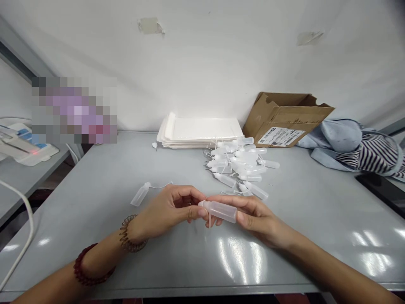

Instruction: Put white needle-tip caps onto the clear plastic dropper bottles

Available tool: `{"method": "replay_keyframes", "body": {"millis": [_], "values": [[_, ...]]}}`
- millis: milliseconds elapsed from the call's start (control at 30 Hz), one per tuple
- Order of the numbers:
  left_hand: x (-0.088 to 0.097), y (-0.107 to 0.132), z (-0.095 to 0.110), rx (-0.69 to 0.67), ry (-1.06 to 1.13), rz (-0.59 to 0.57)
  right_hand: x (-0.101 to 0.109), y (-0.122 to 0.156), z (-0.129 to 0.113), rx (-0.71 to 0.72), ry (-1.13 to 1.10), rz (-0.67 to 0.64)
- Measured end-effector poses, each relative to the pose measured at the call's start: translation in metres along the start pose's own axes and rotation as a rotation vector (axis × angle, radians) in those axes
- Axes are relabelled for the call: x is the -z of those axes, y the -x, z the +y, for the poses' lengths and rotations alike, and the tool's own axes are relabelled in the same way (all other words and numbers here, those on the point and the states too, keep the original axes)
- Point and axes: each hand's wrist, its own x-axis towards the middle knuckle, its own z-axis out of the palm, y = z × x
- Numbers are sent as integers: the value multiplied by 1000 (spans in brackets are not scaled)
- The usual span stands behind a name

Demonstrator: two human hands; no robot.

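The translucent squeeze bottle (pixel 221 211) is lying almost level between the two hands, above the near middle of the grey table (pixel 110 164), its white cap (pixel 203 204) pointing left and its flat base right. A thin strap (pixel 209 220) is hanging below the neck. The left hand (pixel 167 209) is pinching the cap end, thumb in front and forefinger behind; the right hand (pixel 257 215) is gripping the base end, its thumb against the bottom corner and its fingers running behind the body.

The fingers appear to be working at the cap, so the right hand should be steadying the base without squeezing, since the soft wall looks likely to buckle. The left fingertips should be bearing straight along the bottle's axis, so that the cap is sitting square, and the strap should be hanging free of the pinch. Whether the cap is fully seated, I cannot tell.

One separate bottle (pixel 140 195) is lying beyond the left wrist, its strap trailing toward the hand. Past the right fingers, a loose pile of bottles (pixel 240 160) is spreading in front of a stack of white mailers (pixel 202 128). An open cardboard box (pixel 284 120) is leaning behind, with a striped cloth (pixel 367 152) and a dark phone (pixel 384 196) lying farther right.
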Motion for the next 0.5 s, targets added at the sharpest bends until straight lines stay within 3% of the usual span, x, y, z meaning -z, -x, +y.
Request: {"method": "replay_keyframes", "body": {"millis": [267, 367, 500], "values": [[-4, 2, -2, 30, -24, 40, 1, -3, 4, -11, -165, 27], [-5, 1, -3, 48, -70, 124, -1, -3, 3, 2, -47, 102], [-6, 1, -4, 57, -143, 207, -5, -1, 6, 78, 273, 324]]}}
